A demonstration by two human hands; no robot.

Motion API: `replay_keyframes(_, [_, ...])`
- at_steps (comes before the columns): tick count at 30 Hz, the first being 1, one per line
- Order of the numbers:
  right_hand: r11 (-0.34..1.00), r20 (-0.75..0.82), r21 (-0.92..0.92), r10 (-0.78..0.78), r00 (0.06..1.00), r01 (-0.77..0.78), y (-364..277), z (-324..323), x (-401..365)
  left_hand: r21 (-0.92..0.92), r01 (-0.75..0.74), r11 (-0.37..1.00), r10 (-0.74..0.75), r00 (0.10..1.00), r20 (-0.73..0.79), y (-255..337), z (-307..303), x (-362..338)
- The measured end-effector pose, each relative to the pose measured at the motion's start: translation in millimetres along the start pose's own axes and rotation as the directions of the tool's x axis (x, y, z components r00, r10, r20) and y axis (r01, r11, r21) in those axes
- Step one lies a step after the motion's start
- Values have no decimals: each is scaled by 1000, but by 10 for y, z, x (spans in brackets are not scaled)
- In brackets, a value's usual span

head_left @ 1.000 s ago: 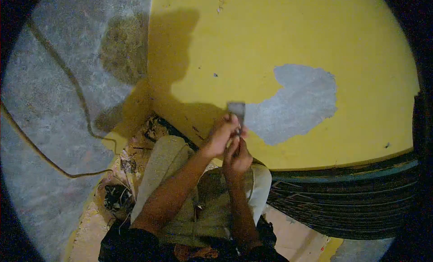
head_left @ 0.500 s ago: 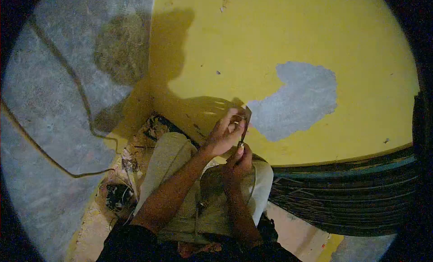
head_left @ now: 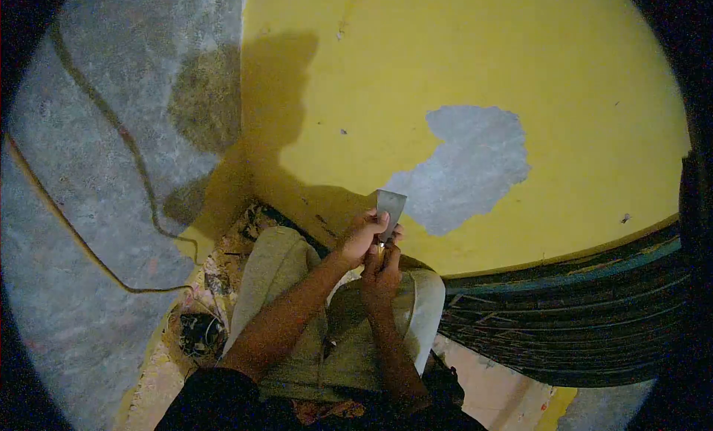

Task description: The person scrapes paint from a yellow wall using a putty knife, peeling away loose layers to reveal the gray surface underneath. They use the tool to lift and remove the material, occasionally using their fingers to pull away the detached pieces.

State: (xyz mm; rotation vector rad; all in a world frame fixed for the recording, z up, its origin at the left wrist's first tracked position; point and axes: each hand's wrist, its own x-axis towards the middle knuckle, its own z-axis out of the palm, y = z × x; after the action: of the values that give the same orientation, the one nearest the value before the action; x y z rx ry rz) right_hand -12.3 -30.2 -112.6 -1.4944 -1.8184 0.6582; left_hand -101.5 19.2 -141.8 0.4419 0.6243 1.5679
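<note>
Leftmost, a brown cord [head_left: 82, 247] slants down from the left edge of the frame, then bends toward the lower left, where its end comes near a dark object [head_left: 200, 333] with thin wires about it; I can't make out what that object is. Above the cord, a darker band [head_left: 122, 130] runs down the mottled gray surface [head_left: 96, 186] in the upper left. Next come my knees in pale trousers [head_left: 276, 275], low and left of center, with my black sleeves at the bottom edge. My left hand [head_left: 359, 242] reaches in just below the center, its thumb pressed on the face of the scraper [head_left: 391, 207] and its other fingers behind, some tips showing past the far side, so the blade is pinched between them. The scraper is near the center of the frame, its flat gray blade pointing up and its handle down. Just beneath, my right hand [head_left: 380, 276] has its fingers closed around that handle, close against my left. Beyond the blade, right of center, a ragged gray patch [head_left: 475, 164] lies within the yellow surface [head_left: 594, 134], which fills the upper right. Along the lower right, dark layered material [head_left: 572, 327] curves under the yellow edge, with a pale pinkish surface [head_left: 490, 383] below it.
</note>
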Motion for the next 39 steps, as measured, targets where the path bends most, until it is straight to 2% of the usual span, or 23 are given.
replay_keyframes(2, [982,-144,102,-144,979,159,80,69,1,-30,54,998,-54,999,6,-16,-43,1])
replay_keyframes(3, [984,-143,100,-135,980,150,98,56,-6,-61,103,993,-102,995,14,4,-35,-22])
replay_keyframes(5, [994,-74,-35,-110,991,108,144,4,8,-43,128,991,-128,992,-2,32,3,-51])
replay_keyframes(8, [988,-36,-25,-154,987,153,204,-13,28,-77,172,982,-171,985,25,67,-8,-38])
replay_keyframes(9, [988,-41,-26,-155,987,154,205,-9,23,-129,205,970,-198,978,63,48,-36,-16])
replay_keyframes(11, [939,-182,-205,-315,931,278,176,35,11,-120,192,974,-191,981,22,-17,-43,15])
replay_keyframes(15, [935,-235,-219,-328,915,279,101,66,7,-118,187,975,-192,981,-33,52,-23,21])
replay_keyframes(17, [954,-70,-285,-124,990,99,-29,-1,7,-122,218,968,-222,975,-23,74,-17,27])
replay_keyframes(19, [941,-89,-295,-200,976,166,81,23,25,-141,257,956,-262,965,-24,24,-47,70])
replay_keyframes(20, [924,-102,-303,-273,957,231,149,37,32,-183,251,950,-256,967,-2,-21,-67,104])
replay_keyframes(22, [930,-106,-294,-263,959,223,128,24,41,-240,241,940,-245,969,15,-6,-9,77])
replay_keyframes(24, [934,-106,-279,-260,960,222,79,3,64,-118,179,977,-187,980,-62,39,62,64])
replay_keyframes(27, [967,-152,-140,-235,960,215,-59,-11,127,-56,145,988,-150,984,-95,101,148,20])
replay_keyframes(28, [944,-178,-141,-321,930,299,-146,-15,175,-60,141,988,-147,984,-104,177,141,11])
replay_keyframes(29, [914,-203,-142,-404,892,381,-236,-25,244,-37,62,997,-65,993,-98,313,103,17])
replay_keyframes(30, [916,-201,-134,-399,894,379,-397,-42,325,-7,-14,1000,13,996,-86,452,93,-2])
replay_keyframes(31, [897,-102,-56,-441,892,438,-604,-24,429,12,-10,1000,11,996,-90,617,87,-3])
replay_keyframes(32, [872,-11,36,-488,873,488,-742,11,475,-45,-85,995,80,991,-108,823,73,-4])
replay_keyframes(34, [864,-5,65,-500,866,499,-755,79,456,-81,-177,981,164,976,-143,978,20,-76])
replay_keyframes(36, [894,-17,41,-446,895,446,-539,121,363,-99,-46,994,27,983,-182,704,-9,-82])
replay_keyframes(37, [868,-109,36,-489,866,495,-407,182,321,-129,-146,981,139,988,-64,552,-36,-53])
replay_keyframes(38, [870,-99,27,-487,868,492,-238,154,238,-141,-142,980,133,989,-69,389,-62,-24])
replay_keyframes(39, [933,-56,50,-354,934,356,-272,33,135,-19,-213,977,207,964,-169,317,24,-63])
